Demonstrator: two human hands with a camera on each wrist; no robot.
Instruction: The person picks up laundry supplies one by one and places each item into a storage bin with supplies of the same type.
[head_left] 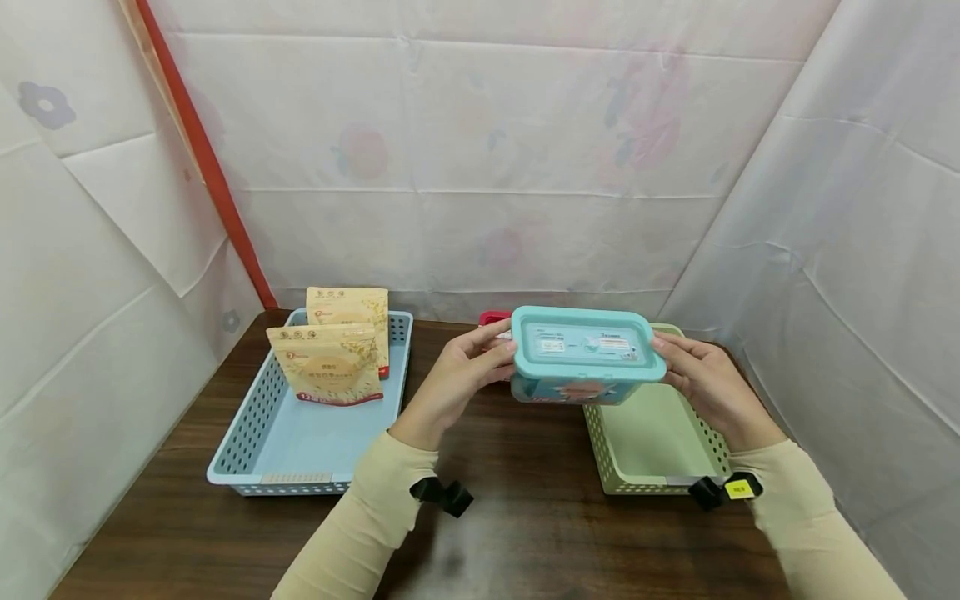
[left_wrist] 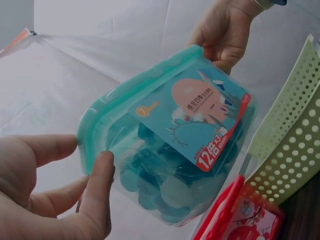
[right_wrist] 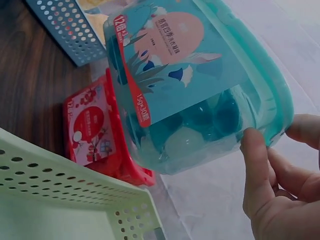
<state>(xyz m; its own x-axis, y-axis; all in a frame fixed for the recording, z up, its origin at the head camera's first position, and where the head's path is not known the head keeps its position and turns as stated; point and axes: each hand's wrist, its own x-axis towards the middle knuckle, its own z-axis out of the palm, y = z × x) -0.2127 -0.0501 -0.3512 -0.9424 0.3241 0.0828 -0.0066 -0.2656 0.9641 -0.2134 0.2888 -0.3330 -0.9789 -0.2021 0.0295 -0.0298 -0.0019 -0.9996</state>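
Observation:
A clear plastic tub of laundry pods [head_left: 588, 346] with a teal lid is held up above the table, tilted so its lid faces the head camera. My left hand [head_left: 465, 375] pinches its left end by the lid's rim, and my right hand [head_left: 705, 379] grips the right end. Blue and whitish pods [left_wrist: 170, 190] show through the wall below a printed label [right_wrist: 172, 50]. Behind the tub, a red-lidded box [right_wrist: 92, 125] stands on the table, mostly hidden in the head view. The green basket [head_left: 660, 442] lies below my right hand.
At the left, a blue basket [head_left: 322, 454] holds two cream pouches, a front pouch [head_left: 330, 367] and a back pouch [head_left: 352, 304]. The dark wooden table [head_left: 517, 517] ends at a white curtain [head_left: 450, 167] behind, with cloth along both sides.

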